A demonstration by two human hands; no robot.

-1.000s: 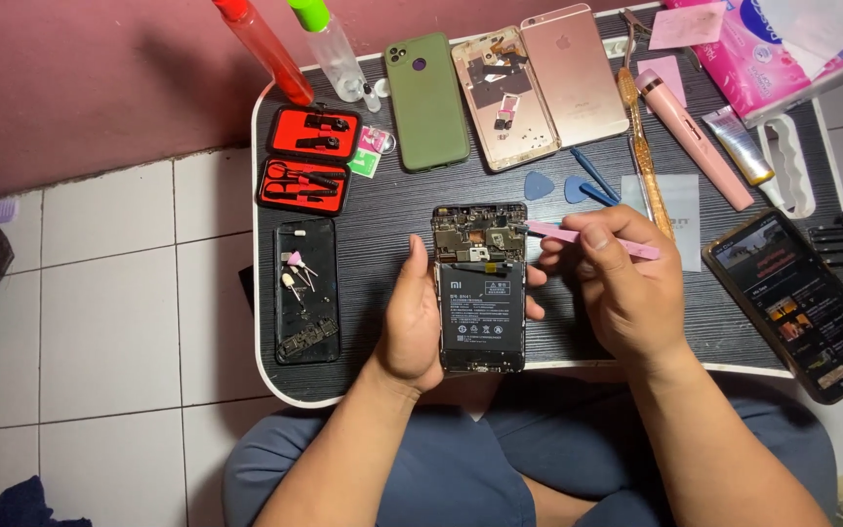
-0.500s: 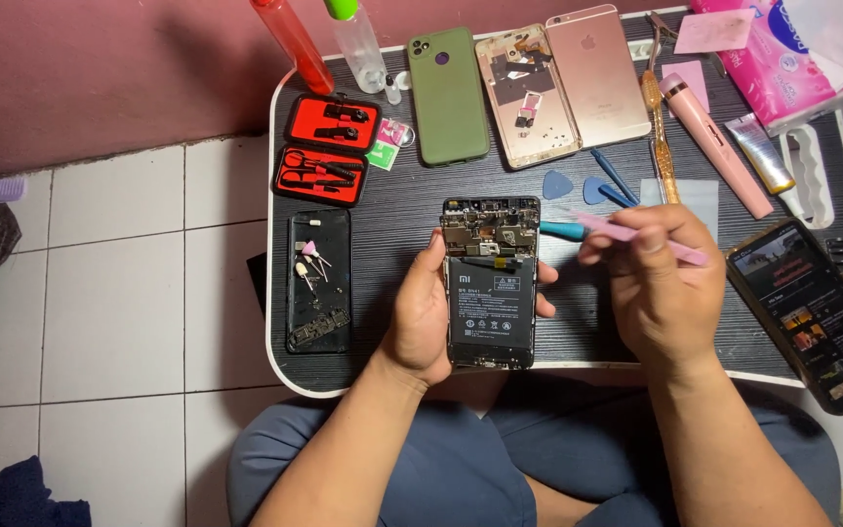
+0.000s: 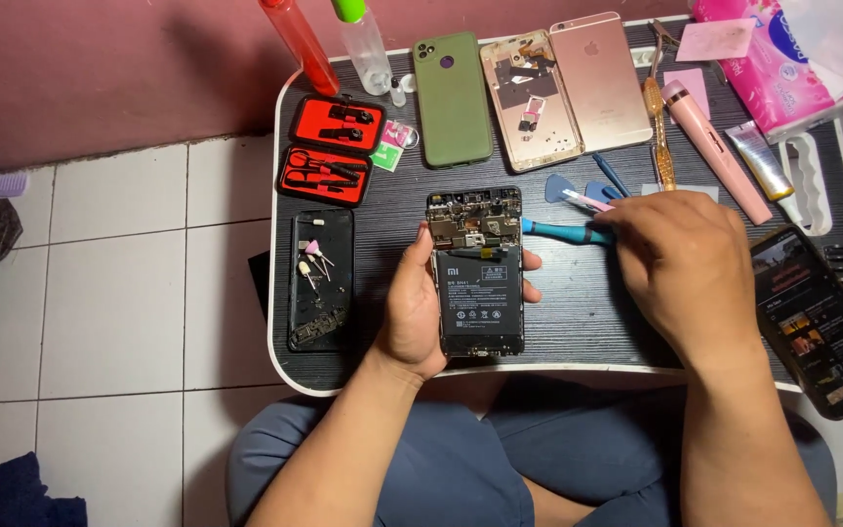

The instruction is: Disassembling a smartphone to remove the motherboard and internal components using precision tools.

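My left hand (image 3: 404, 314) grips the left edge of an opened black phone (image 3: 480, 283) lying face down on the small black table (image 3: 578, 322). Its battery and circuit board are exposed. My right hand (image 3: 685, 268) rests to the right of the phone. It holds a thin pink tool (image 3: 587, 202) whose tip sticks out to the left. Its fingers also lie on the handle of a teal screwdriver (image 3: 558, 231), which points at the phone's upper right edge.
A red tool case (image 3: 329, 146) and a black back cover with small parts (image 3: 321, 278) lie at the left. A green phone (image 3: 453, 98), a gutted shell (image 3: 524, 98), a rose-gold phone (image 3: 599, 78) and two bottles (image 3: 363, 44) line the far edge. A lit phone (image 3: 817, 322) lies at the right.
My right hand has drawn back from above the phone's board to the right and come down onto the teal screwdriver. My left hand still holds the phone.
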